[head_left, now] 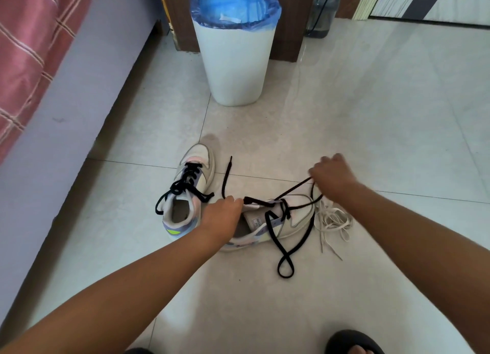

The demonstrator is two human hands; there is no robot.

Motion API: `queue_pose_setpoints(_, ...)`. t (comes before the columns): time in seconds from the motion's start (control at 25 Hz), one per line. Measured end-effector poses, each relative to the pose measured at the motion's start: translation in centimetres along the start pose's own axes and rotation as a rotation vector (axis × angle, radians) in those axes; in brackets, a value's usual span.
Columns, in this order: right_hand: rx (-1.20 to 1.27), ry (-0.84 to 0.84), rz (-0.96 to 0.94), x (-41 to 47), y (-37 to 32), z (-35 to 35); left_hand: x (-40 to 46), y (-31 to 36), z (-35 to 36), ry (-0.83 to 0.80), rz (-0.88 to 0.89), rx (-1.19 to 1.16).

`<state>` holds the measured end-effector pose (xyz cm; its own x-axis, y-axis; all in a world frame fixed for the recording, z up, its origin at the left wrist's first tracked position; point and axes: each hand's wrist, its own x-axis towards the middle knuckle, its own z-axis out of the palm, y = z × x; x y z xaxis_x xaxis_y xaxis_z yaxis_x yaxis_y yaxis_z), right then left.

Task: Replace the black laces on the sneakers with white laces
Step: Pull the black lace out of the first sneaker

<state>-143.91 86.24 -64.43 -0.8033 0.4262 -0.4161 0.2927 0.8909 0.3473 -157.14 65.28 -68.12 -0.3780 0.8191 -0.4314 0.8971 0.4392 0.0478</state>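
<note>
I judge the task to be in its early part. The near sneaker point(267, 221) lies on its side on the floor point(371, 115) and is half unlaced: the black lace point(285, 258) is out of most of its holes, it hangs in a long loop on the near side, and one loose end lies on the tiles between the two shoes. Only a few crossings near the toe seem to hold it.

My left hand point(222, 213) rests at the opening of this shoe, and its grip is closed around the lace or the collar there; I cannot tell which one. My right hand point(331, 176) is to the right and a little farther away. Its grip pinches a strand of the black lace and holds it taut away from the shoe.

The far sneaker point(189, 192) stands upright to the left, with its black lace fully threaded and tied. The white laces point(332, 221) lie in a loose pile on the floor just beside the toe of the near shoe, not yet used. So what is left: finish this removal, unlace the second shoe, and thread both white laces.

One container is in view, a white bin point(234, 62) far from me, lined with a blue bag point(236, 6). Inside I see only the liner and a small pale scrap; no lace is in it.
</note>
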Motion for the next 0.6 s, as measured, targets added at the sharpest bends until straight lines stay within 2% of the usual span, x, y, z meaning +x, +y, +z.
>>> queue_pose_setpoints(0.08, 0.110, -0.105, 0.313, -0.5, 2.5, 0.5, -0.3, -0.3, 0.1, -0.002, -0.011, 0.002)
queue_pose_setpoints(0.16, 0.229, -0.224, 0.397, -1.0, 2.4, 1.4, -0.3, -0.3, 0.2, 0.001, -0.018, 0.001)
queue_pose_setpoints(0.2, 0.256, -0.210, 0.324, -0.8, 1.4, 1.9, -0.2, -0.2, 0.2, 0.002, -0.018, 0.005)
queue_pose_setpoints(0.32, 0.321, -0.005, -0.083, -0.3, -2.8, 2.1, 0.1, -0.1, 0.1, -0.008, -0.021, 0.000)
queue_pose_setpoints(0.4, 0.247, 0.049, -0.266, 0.3, -4.6, 1.6, 0.1, -0.1, 0.2, -0.013, -0.022, 0.004)
queue_pose_setpoints(0.52, 0.027, 0.182, -0.387, 0.9, -5.0, 1.0, 0.0, -0.1, 0.2, -0.010, -0.019, 0.009)
queue_pose_setpoints(0.6, -0.028, 0.157, -0.357, 0.9, -4.0, 0.5, -0.1, -0.2, 0.2, -0.002, -0.013, 0.016)
